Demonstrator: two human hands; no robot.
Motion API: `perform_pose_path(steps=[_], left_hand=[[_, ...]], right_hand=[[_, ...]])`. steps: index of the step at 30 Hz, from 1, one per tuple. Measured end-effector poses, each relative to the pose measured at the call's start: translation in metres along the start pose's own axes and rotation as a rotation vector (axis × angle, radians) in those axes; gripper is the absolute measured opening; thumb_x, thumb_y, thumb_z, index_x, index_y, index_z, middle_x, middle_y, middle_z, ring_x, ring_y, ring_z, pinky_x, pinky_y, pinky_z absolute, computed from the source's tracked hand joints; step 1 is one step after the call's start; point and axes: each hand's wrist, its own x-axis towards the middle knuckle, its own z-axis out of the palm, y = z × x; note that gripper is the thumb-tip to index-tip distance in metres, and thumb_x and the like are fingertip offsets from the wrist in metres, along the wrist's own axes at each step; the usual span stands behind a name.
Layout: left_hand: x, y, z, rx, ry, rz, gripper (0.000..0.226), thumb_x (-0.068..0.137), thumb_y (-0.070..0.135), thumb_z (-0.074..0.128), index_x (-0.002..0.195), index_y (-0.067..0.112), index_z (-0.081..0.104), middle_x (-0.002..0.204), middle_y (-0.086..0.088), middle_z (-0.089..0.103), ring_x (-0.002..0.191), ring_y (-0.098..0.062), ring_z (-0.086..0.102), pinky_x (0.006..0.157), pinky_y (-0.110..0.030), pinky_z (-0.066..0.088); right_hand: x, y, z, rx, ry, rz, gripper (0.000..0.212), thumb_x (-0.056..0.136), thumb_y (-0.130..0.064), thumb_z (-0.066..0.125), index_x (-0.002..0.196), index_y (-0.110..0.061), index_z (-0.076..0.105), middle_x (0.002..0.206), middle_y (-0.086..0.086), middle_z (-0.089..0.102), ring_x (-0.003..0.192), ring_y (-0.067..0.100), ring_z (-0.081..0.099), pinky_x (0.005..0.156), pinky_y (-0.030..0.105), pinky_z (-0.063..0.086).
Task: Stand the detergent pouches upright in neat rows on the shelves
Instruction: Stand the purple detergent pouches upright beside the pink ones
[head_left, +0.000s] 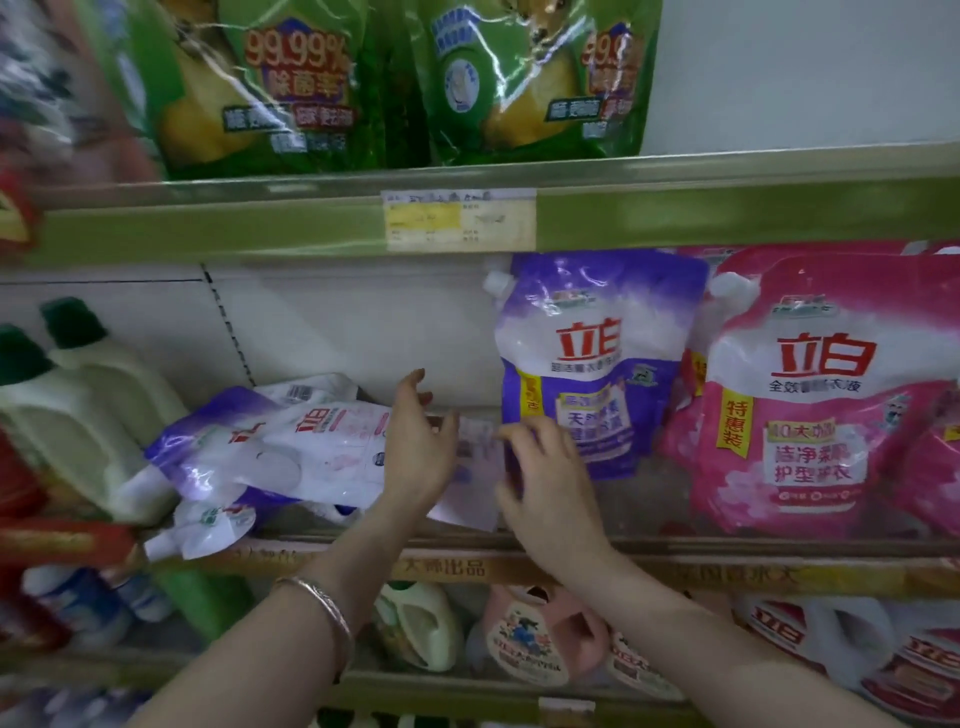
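- Fallen purple pouch (270, 447) lay flat, centre left, on the middle shelf (727, 566).
- Left hand (415, 452) rested on it, fingers loosely straight; right hand (545, 483) pinched its bottom edge.
- Risk: the slack pouch, once raised, might slump or topple the upright purple pouch (592, 364).

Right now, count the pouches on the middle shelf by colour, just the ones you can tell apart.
Purple pouches: 3, one upright, two lying
Pink pouches: 2, one behind the other
Total: 5. Any hidden behind or cropped at the right edge are left out.
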Motion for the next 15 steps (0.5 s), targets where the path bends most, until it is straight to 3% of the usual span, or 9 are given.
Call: perform_pose_path(steps=[3, 5, 7, 10, 12, 15], left_hand=[[0.004, -0.015, -0.041, 0.275, 0.074, 0.063, 0.044, 0.090, 0.017, 0.054, 0.132, 0.018, 0.044, 0.130, -0.010, 0.054, 0.118, -0.027, 0.052, 0.099, -0.039, 0.044], [0.008, -0.030, -0.067, 0.603, 0.127, 0.093, 0.040, 0.090, 0.025, 0.052, 0.130, 0.017, 0.048, 0.132, -0.012, 0.053, 0.122, -0.030, 0.047, 0.103, -0.041, 0.036], [0.013, -0.044, -0.094, 0.810, 0.149, -0.007, 0.048, 0.087, 0.036, 0.043, 0.131, 0.015, 0.047, 0.135, -0.015, 0.048, 0.125, -0.035, 0.040, 0.106, -0.042, 0.028], [0.018, -0.061, -0.128, 0.874, 0.137, -0.192, 0.054, 0.086, 0.039, 0.040, 0.129, 0.006, 0.045, 0.135, -0.022, 0.044, 0.125, -0.038, 0.036, 0.105, -0.042, 0.027], [0.022, -0.066, -0.145, 0.883, 0.100, -0.196, 0.048, 0.090, 0.030, 0.047, 0.127, 0.002, 0.043, 0.130, -0.027, 0.047, 0.121, -0.040, 0.038, 0.102, -0.042, 0.030], [0.030, -0.063, -0.157, 0.689, 0.035, -0.238, 0.040, 0.091, 0.023, 0.047, 0.123, 0.001, 0.040, 0.123, -0.026, 0.055, 0.115, -0.041, 0.048, 0.093, -0.042, 0.039]], right_hand=[[0.007, -0.036, 0.012, 0.009, -0.246, -0.175, 0.049, 0.078, -0.025, 0.058, 0.125, -0.018, 0.050, 0.131, 0.007, 0.047, 0.122, 0.027, 0.042, 0.106, 0.039, 0.034], [0.011, -0.057, 0.026, -0.026, -0.360, -0.217, 0.059, 0.081, -0.030, 0.057, 0.137, -0.020, 0.039, 0.146, 0.007, 0.034, 0.135, 0.028, 0.029, 0.113, 0.039, 0.022], [0.015, -0.072, 0.042, -0.117, -0.411, -0.216, 0.066, 0.085, -0.035, 0.055, 0.144, -0.023, 0.027, 0.155, 0.009, 0.017, 0.141, 0.030, 0.016, 0.115, 0.041, 0.013], [0.018, -0.082, 0.062, -0.274, -0.452, -0.174, 0.071, 0.089, -0.029, 0.050, 0.148, -0.019, 0.012, 0.157, 0.014, 0.005, 0.143, 0.039, 0.008, 0.116, 0.047, 0.006], [0.018, -0.087, 0.073, -0.353, -0.481, -0.127, 0.076, 0.089, -0.022, 0.050, 0.149, -0.016, 0.005, 0.156, 0.018, 0.003, 0.141, 0.044, 0.007, 0.116, 0.052, 0.006], [0.018, -0.095, 0.082, -0.427, -0.432, -0.108, 0.084, 0.072, -0.012, 0.069, 0.145, -0.006, 0.029, 0.144, 0.030, 0.033, 0.126, 0.055, 0.036, 0.105, 0.063, 0.029]])
